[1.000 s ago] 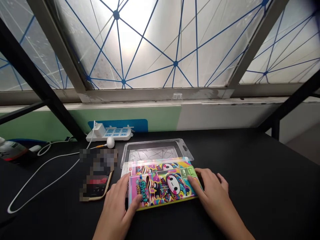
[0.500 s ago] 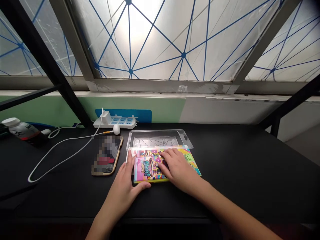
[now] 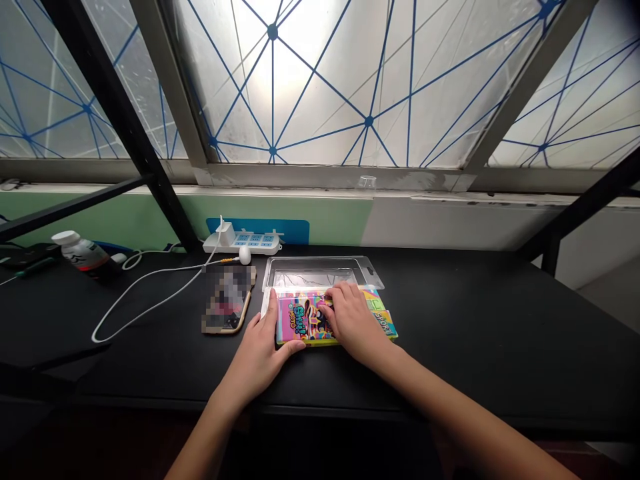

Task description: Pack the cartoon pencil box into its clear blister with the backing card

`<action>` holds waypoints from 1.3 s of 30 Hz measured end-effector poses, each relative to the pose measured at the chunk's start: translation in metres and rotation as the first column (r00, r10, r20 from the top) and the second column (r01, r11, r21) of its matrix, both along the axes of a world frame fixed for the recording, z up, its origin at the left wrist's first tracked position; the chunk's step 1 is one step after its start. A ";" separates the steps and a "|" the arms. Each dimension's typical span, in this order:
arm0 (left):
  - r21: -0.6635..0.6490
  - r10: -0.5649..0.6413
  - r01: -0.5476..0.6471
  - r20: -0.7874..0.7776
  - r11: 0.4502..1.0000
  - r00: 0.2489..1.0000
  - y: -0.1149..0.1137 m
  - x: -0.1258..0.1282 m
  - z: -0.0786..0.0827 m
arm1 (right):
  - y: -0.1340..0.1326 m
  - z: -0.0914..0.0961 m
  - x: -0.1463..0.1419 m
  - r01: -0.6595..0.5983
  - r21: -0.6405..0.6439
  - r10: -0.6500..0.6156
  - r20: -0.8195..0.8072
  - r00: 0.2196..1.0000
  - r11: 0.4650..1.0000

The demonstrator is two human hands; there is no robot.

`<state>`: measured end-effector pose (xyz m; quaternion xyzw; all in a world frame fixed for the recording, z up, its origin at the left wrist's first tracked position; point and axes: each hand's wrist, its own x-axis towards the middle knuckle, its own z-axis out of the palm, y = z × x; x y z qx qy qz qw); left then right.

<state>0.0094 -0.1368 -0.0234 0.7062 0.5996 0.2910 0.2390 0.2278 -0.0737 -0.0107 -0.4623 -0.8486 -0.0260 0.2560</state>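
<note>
A colourful printed card pack point(image 3: 311, 327) with cartoon lettering lies flat on the desk, close in front of me. Along its left edge and near corner rests my left hand point(image 3: 263, 350), fingers stretched and thumb apart beside the near side. My right hand point(image 3: 357, 327) lies over the pack's middle, with bent fingers near the far edge and the thumb tucked in, pressing on the printed face. Part of the print is hidden under it. Just behind the pack, a clear plastic shell point(image 3: 370, 275) with a hanger hole lies open; its whitish edge shows at the pack's left.
Left of the pack lies a phone point(image 3: 225, 303) with a blurred screen. A white cable point(image 3: 130, 283) loops toward a power strip point(image 3: 250, 241) by the wall. Farther left stands a tilted bottle point(image 3: 83, 253). Black frame bars point(image 3: 170, 207) rise beside the window.
The upper printed piece now lies farther back, more level with the piece beneath. Both hands stay on the pack with small shifts. The whole view has tilted and moved slightly left.
</note>
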 end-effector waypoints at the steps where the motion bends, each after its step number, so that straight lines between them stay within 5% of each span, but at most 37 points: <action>1: 0.002 -0.002 0.001 0.010 1.000 1.000 0.001 -0.002 0.000 | 0.000 0.001 0.000 0.005 0.015 -0.004 -0.013 1.000 1.000; 6: -0.124 -0.062 0.091 0.216 0.988 0.974 0.003 -0.020 0.000 | -0.016 0.011 0.006 -0.022 0.161 0.036 -0.083 0.996 0.987; 11: -0.206 0.037 0.032 0.322 0.978 0.946 -0.001 -0.028 0.004 | -0.055 0.027 0.017 -0.111 0.270 0.154 -0.144 0.978 0.956; 16: -0.251 0.063 -0.013 0.190 0.968 0.980 0.003 -0.020 -0.001 | -0.073 0.022 0.068 -0.252 0.054 0.255 -0.056 0.965 0.966; 20: -0.177 0.040 -0.023 0.098 0.984 0.994 0.006 -0.018 -0.008 | -0.073 -0.003 0.113 -0.131 -0.165 0.115 -0.102 0.988 0.978; 27: -0.149 0.144 -0.127 0.106 0.981 0.984 0.005 -0.019 -0.019 | -0.058 -0.025 0.127 -0.019 -0.534 -0.080 -0.163 0.983 0.846; 30: -0.155 0.160 -0.133 0.175 0.979 0.972 0.005 -0.021 -0.023 | -0.051 -0.032 0.131 -0.021 -0.564 -0.096 -0.178 0.979 0.825; 39: -0.212 0.230 -0.142 0.483 0.967 0.845 0.001 -0.022 -0.010 | -0.052 -0.040 0.129 0.067 -0.443 -0.233 -0.332 0.914 0.894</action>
